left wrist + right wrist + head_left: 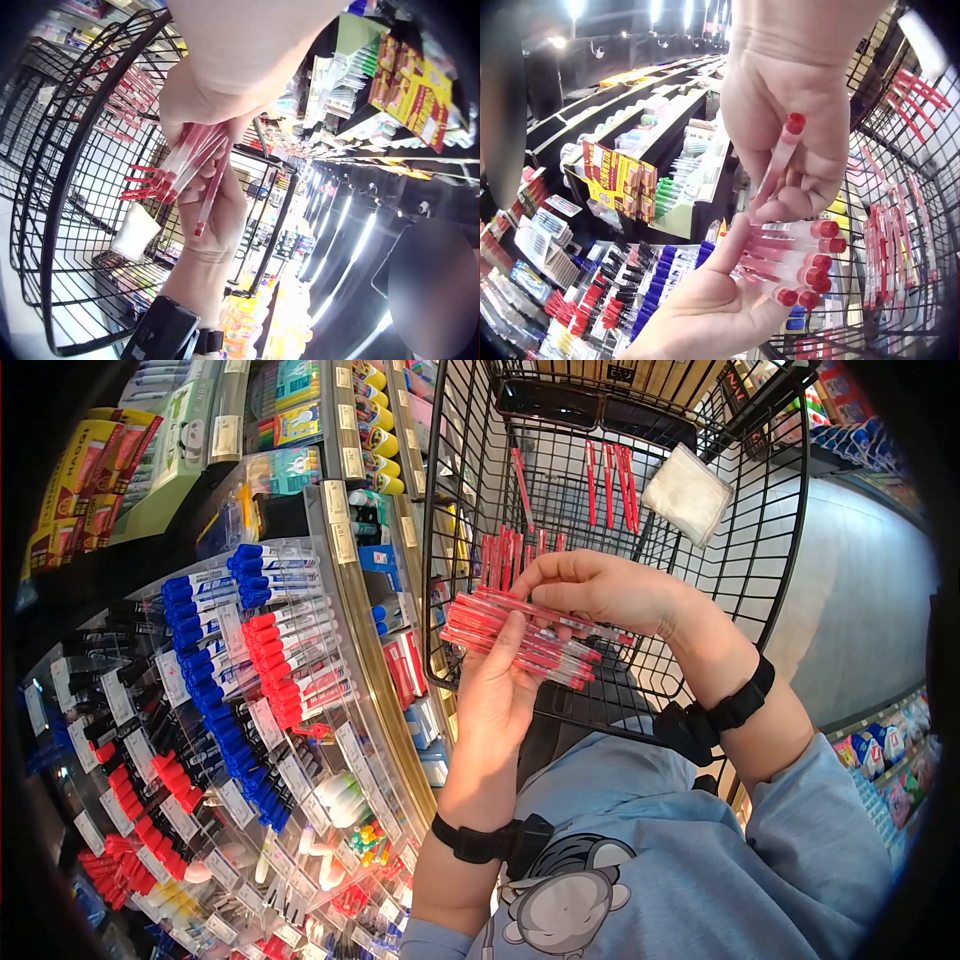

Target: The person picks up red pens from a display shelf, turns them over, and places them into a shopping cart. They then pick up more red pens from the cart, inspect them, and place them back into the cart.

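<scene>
My left hand [497,705] grips a bundle of red pens [515,643], thumb across the top and the pens fanned slightly over the fingers. In the right wrist view their red ends [821,262] point away from the left palm. My right hand [615,592] pinches a single red pen [780,157] just above the bundle, its red end tilted up and its other end close to the left thumb. Both hands are over the near side of a black wire shopping cart [790,540]. Inside it, more red pens [609,485] stand along the mesh.
A clear-wrapped white pack [690,495] sits in the cart. Shelves at my left carry blue markers [215,690], red markers [290,665] and yellow-red packs [90,485]. Grey floor [860,600] lies to the right, with another shelf of goods [890,750] beyond.
</scene>
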Available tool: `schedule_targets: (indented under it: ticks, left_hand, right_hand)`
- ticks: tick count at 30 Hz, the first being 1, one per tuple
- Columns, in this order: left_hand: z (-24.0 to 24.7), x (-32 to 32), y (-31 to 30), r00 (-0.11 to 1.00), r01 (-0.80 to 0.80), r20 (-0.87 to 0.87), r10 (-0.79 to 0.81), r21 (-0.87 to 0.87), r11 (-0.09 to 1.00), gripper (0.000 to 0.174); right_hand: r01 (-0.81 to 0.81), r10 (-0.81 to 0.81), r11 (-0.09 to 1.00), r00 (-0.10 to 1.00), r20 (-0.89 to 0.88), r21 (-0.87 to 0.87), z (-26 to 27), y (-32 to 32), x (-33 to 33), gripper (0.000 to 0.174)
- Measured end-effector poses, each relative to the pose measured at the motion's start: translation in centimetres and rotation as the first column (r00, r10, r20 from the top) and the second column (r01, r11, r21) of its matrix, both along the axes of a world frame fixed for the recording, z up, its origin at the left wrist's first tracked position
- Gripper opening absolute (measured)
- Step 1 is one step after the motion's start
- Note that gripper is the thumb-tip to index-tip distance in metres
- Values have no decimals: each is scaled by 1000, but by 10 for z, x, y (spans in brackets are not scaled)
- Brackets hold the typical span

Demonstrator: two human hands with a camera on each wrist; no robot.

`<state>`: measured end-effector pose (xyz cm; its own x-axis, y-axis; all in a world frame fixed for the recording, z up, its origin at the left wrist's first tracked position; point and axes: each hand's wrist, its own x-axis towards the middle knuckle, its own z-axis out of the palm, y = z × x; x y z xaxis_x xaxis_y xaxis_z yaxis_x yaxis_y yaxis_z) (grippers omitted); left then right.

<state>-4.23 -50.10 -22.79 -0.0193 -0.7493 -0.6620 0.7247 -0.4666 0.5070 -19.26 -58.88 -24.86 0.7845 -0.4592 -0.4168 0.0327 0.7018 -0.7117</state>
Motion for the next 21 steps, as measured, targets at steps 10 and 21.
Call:
schedule_targets:
  ticks: [10,21]
  left_hand:
    - [2,-2,-2,999,-35,22,35,4,999,25]
    - [-5,3,1,1000,14,-2,-14,29,999,34]
  right_hand:
    - [0,0,1000,999,-34,-5,9,-3,-2,22]
    - [32,-31,996,999,-20,86,2,-4,-1,16]
